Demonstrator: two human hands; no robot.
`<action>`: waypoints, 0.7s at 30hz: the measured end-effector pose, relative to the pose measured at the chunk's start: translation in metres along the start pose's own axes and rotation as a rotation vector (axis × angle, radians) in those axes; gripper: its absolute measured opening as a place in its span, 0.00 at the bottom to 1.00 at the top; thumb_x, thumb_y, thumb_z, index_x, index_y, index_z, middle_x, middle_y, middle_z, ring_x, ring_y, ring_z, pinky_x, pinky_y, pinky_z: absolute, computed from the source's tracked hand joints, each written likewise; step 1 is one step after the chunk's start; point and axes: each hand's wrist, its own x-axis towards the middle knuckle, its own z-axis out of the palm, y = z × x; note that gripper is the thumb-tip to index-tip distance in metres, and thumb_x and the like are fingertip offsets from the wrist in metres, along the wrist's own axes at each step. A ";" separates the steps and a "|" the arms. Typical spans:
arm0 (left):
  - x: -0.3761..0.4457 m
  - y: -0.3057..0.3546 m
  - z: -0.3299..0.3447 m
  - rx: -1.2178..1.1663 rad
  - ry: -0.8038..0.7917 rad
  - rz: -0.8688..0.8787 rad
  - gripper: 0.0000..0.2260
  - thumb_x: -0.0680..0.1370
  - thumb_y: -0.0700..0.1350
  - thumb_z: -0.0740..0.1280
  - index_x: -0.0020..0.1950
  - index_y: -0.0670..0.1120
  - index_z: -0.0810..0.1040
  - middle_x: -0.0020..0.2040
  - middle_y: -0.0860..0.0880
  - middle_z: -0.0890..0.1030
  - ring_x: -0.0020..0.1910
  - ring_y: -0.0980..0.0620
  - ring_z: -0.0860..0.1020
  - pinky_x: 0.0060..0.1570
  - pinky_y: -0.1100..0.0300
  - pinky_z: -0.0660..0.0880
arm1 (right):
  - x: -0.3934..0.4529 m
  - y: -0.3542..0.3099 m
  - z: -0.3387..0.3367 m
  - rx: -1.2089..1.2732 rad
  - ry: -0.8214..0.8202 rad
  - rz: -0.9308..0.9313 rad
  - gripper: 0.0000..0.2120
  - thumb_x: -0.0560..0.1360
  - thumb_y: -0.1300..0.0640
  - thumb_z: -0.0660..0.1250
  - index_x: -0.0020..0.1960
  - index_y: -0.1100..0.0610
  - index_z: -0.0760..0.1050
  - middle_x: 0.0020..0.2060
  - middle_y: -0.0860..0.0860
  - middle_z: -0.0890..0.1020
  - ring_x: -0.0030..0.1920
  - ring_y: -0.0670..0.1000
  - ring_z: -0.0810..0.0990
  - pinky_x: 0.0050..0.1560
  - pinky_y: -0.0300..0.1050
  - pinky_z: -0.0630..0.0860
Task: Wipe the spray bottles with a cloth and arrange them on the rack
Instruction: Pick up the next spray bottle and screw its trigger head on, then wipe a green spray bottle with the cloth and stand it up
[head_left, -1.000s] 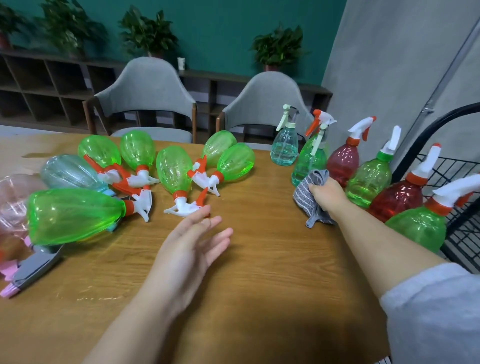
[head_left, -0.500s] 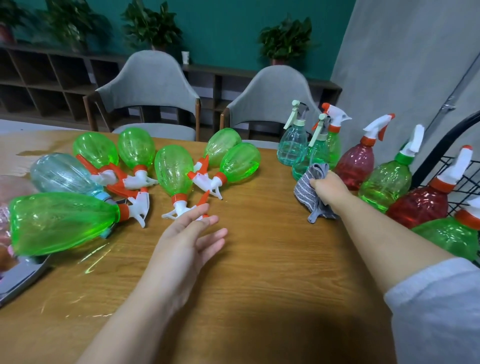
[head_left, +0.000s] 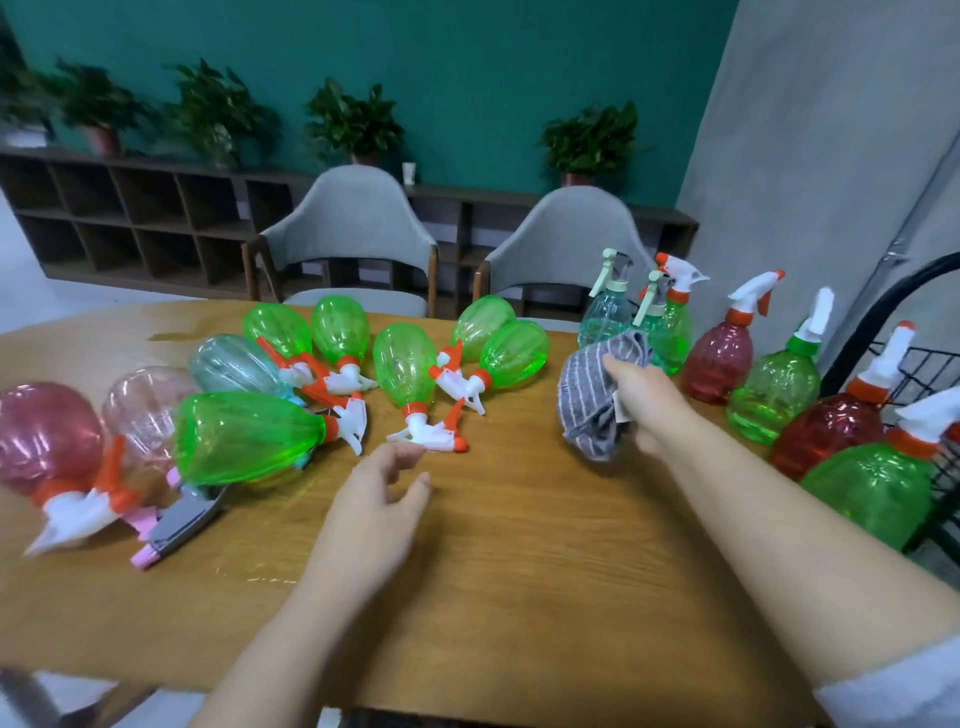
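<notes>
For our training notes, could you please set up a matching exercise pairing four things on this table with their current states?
Column A:
1. cloth
2. left hand
3. green bottle nearest the left hand
4. red bottle beside the cloth

Column B:
a. standing upright
b. lying on its side
c. held in the right hand
d. empty, above the table

Pairs: 1-c, 2-d, 3-b, 4-a
</notes>
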 end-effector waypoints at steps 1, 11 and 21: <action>-0.004 -0.003 -0.005 0.119 0.000 0.045 0.09 0.79 0.42 0.68 0.58 0.51 0.77 0.55 0.53 0.79 0.49 0.58 0.75 0.46 0.69 0.66 | -0.009 0.001 0.006 0.045 -0.036 0.027 0.13 0.77 0.50 0.64 0.52 0.59 0.76 0.48 0.57 0.84 0.49 0.58 0.83 0.59 0.56 0.76; -0.015 -0.027 -0.055 0.423 0.211 0.133 0.24 0.74 0.44 0.73 0.69 0.48 0.72 0.77 0.45 0.62 0.78 0.44 0.51 0.75 0.47 0.50 | -0.103 -0.004 0.066 0.418 -0.289 0.231 0.09 0.81 0.59 0.60 0.55 0.64 0.74 0.53 0.61 0.82 0.47 0.57 0.81 0.51 0.54 0.75; 0.015 -0.033 -0.106 0.570 0.269 -0.046 0.42 0.73 0.46 0.75 0.79 0.52 0.53 0.81 0.47 0.41 0.79 0.45 0.38 0.75 0.41 0.45 | -0.149 -0.003 0.106 0.457 -0.410 0.324 0.10 0.80 0.58 0.60 0.53 0.65 0.75 0.45 0.61 0.83 0.46 0.59 0.81 0.49 0.56 0.75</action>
